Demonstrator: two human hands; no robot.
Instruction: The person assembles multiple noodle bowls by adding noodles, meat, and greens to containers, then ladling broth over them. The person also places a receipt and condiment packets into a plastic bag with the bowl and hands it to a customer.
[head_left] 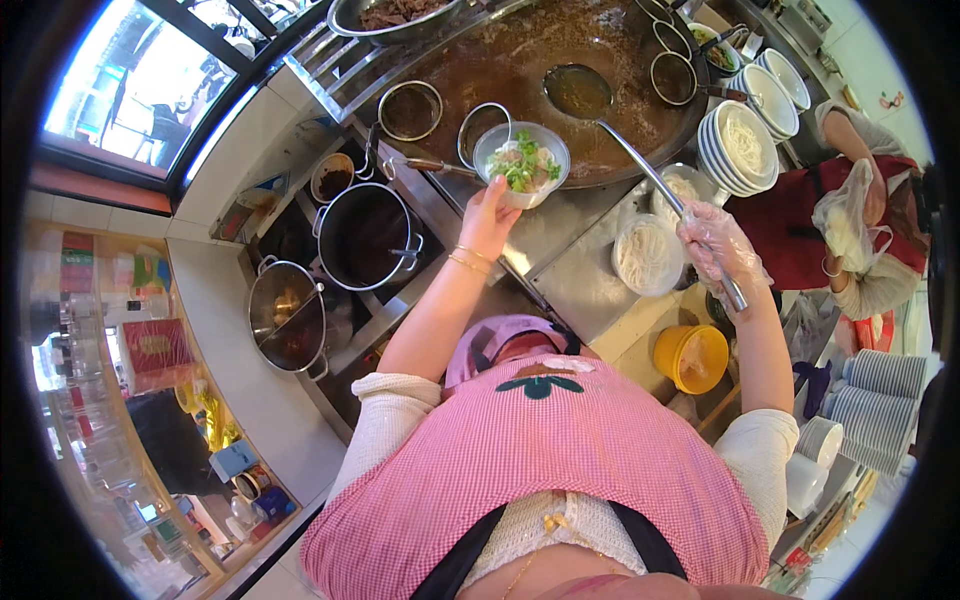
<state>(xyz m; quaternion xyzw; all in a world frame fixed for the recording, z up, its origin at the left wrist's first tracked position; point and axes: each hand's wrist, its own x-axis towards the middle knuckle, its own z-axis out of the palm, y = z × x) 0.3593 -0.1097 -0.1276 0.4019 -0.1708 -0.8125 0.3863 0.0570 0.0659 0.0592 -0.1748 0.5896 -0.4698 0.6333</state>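
Note:
My left hand (490,218) is closed on the near rim of a small bowl (522,165) that holds chopped green herbs and pale pieces of food. The bowl is over the near edge of a wide vat of brown broth (500,70). In a clear plastic glove, my right hand (722,245) grips the long metal handle of a ladle (640,165). The ladle's round cup rests in the broth, filled with liquid. Wire-rimmed strainers (410,110) hang along the vat's edge, one right beside the bowl.
Bowls of white noodles (648,255) stand near my right forearm, by stacked bowls (735,145) and a yellow bucket (692,358). Two deep pots (368,235) are at the left. Meat fills a metal basin (385,15) behind the vat. Another person (840,215) works at the right.

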